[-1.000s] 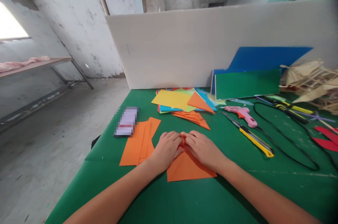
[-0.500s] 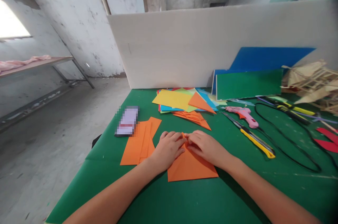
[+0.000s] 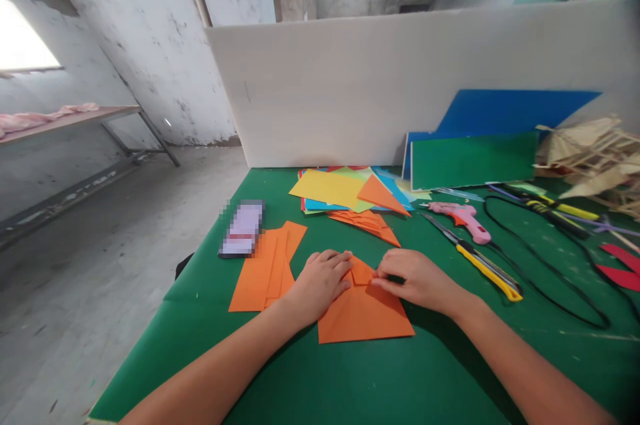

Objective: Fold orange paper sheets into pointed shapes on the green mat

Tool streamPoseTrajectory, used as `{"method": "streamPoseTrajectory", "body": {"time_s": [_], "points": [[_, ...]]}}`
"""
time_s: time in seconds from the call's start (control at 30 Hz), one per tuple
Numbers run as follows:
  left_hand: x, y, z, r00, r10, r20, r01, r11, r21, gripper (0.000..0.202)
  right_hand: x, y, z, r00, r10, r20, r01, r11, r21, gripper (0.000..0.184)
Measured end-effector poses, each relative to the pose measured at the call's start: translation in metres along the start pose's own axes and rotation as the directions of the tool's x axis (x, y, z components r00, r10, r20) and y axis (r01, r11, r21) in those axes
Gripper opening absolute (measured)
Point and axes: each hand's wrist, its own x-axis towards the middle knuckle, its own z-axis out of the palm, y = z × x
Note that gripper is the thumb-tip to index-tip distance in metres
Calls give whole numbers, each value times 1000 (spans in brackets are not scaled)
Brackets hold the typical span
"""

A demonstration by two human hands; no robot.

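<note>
A folded sheet of orange paper [image 3: 365, 318] lies on the green table, its far end narrowing to a point with a small flap turned down toward me. My left hand [image 3: 323, 285] rests on its left side, fingers laid flat over the paper near the flap. At the flap's right edge, my right hand [image 3: 413, 275] has thumb and fingers pinched together on the paper. More orange paper [image 3: 250, 281], partly folded, lies left of my left hand. Beyond my hands is a pile of folded orange pieces [image 3: 367, 225].
Coloured sheets [image 3: 323, 188] lie at the back before a white board [image 3: 320, 91]. At left is a phone [image 3: 243, 228]. On the right are a yellow utility knife [image 3: 487, 270], a pink glue gun [image 3: 465, 218] with a black cord, and a green board [image 3: 473, 161].
My right hand has moved right, away from my left hand, along the paper's far end. The turned-down flap now shows between them. My left hand has stayed nearly in place.
</note>
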Motion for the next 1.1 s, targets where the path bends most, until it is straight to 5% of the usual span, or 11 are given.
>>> {"method": "streamPoseTrajectory", "body": {"time_s": [0.27, 0.37, 0.77, 1.1], "points": [[-2, 0, -1, 1000, 20, -13, -19, 999, 29, 30, 3, 0, 4, 1000, 4, 15, -6, 992, 128, 31], [-3, 1, -1, 999, 42, -4, -42, 996, 76, 34, 4, -2, 8, 997, -72, 20, 70, 996, 57, 14], [-4, -2, 2, 998, 56, 5, -56, 990, 127, 34, 4, -7, 19, 963, -259, 70, 268, 905, -332, 28], [-4, -3, 5, 999, 43, 7, -44, 988, 147, 38, 5, -6, 18, 957, -280, 75, 289, 905, -312, 27]]}}
